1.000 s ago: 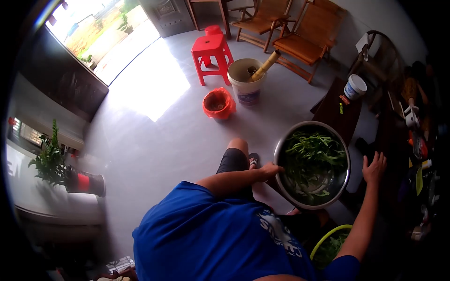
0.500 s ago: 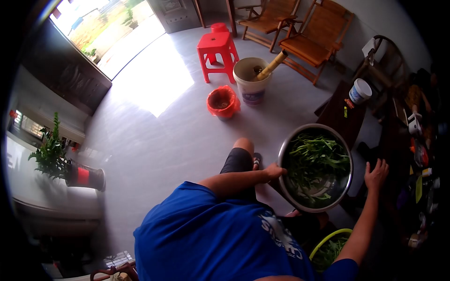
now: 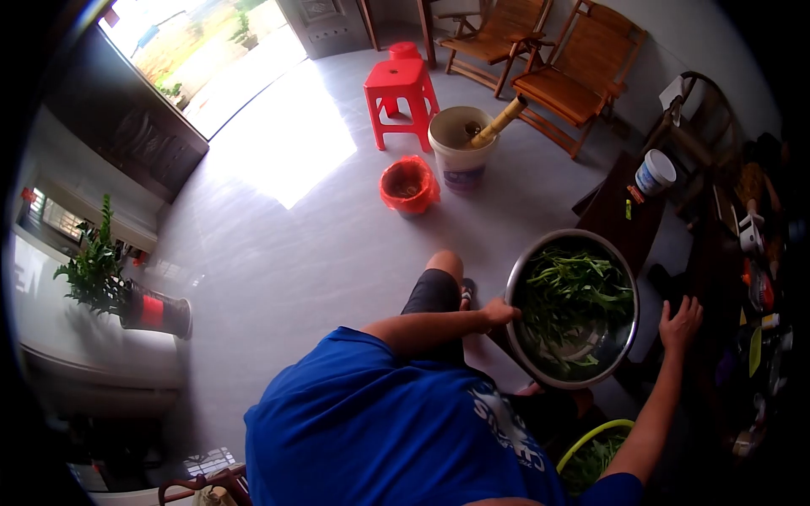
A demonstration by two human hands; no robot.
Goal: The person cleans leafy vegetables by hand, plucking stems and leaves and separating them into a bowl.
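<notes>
My left hand [image 3: 501, 314] grips the left rim of a round metal basin [image 3: 516, 358], fingers closed over its edge. Leafy green vegetables [image 3: 578, 282] with long stems lie loose inside, mostly toward the far side; part of the shiny bottom shows. To the right of the basin, apart from it, my right hand [image 3: 681, 325] is held over the dark area with fingers spread and nothing in it. Below the basin, a yellow-green rimmed basket [image 3: 582, 440] holds more greens [image 3: 595, 465], partly hidden by my right arm and shirt.
A dark low bench [image 3: 620, 215] carries a small white tub [image 3: 655, 173]. On the floor ahead stand a red-lined bin [image 3: 408, 185], a large white bucket [image 3: 460, 160] with a bamboo pole, and a red stool [image 3: 398, 84]. Wooden chairs [image 3: 565, 93] line the wall. Clutter fills the right side.
The whole view has shifted slightly, so things appear a little farther right and lower. My left hand keeps its hold on the basin; my right hand stays spread beside it.
</notes>
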